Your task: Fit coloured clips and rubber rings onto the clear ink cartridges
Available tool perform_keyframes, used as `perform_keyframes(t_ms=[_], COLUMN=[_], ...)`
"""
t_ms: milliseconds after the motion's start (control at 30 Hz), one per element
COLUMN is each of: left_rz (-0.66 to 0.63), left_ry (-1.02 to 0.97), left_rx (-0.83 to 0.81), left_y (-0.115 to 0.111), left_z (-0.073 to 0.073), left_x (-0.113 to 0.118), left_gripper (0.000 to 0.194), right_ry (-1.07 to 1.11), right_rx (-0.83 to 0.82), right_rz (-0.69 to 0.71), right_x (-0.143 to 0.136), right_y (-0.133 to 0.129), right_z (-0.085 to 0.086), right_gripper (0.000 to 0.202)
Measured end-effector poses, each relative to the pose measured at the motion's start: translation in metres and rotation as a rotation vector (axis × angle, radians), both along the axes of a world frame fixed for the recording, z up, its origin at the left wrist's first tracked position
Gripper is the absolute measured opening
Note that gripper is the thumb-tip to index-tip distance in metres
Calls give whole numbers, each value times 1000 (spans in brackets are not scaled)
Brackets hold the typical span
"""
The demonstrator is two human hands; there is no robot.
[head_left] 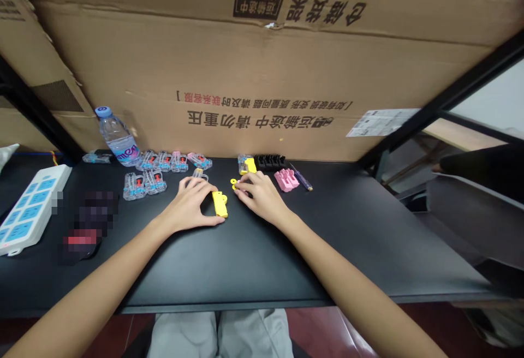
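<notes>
My left hand (189,201) grips a yellow plastic housing (220,205) between thumb and fingers, upright on the black tabletop. A round lug sticks out from the housing's right side. My right hand (260,197) is close by, its fingertips closed at a small yellow ring (234,187), partly hidden by them. Just beyond lies another small yellow ring (233,181). Behind my left fingers sits a clear plastic piece (200,174), partly covered. Past my right hand stands a clear case with a yellow part (248,166).
Several clear cases with red and blue parts (134,186) lie at the left, near a water bottle (118,137). Pink parts (285,180), black parts (270,161) and a screwdriver (302,178) lie at the right. A power strip (35,205) is far left; cardboard (262,69) backs the table.
</notes>
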State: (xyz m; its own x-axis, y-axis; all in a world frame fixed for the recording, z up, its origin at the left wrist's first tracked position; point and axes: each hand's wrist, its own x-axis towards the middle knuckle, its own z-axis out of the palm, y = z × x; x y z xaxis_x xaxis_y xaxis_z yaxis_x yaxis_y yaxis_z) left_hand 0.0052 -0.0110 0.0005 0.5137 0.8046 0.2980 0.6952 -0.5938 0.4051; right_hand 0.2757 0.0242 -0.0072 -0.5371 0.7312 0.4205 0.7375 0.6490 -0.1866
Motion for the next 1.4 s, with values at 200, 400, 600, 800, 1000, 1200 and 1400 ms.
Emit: perform_keyframes(t_ms=[200,400,600,800,1000,1200,1400], left_rz=[-26,-27,-24,-34,-51,-65,-85], left_ry=[-24,-19,4,-11,-22,-24,-35], left_rx=[-22,-22,8,16,17,25,95], left_y=[-2,-2,-2,-1,-3,-4,-4], left_z=[1,1,-1,0,0,0,0], left_x=[1,2,3,3,5,7,5], left_gripper=[63,61,61,62,65,65,65], right_ry=[-130,-184,259,583,607,646,811], right_rx=[61,86,-76,-331,-405,-523,-794], right_rz=[81,103,111,194,156,140,115], right_x=[-8,-13,-13,-20,-22,-23,-29], right_y=[-10,-14,-15,-20,-20,-21,-24], right_z=[-1,0,-3,-2,-3,-1,2], right_gripper=[20,18,22,19,17,17,29])
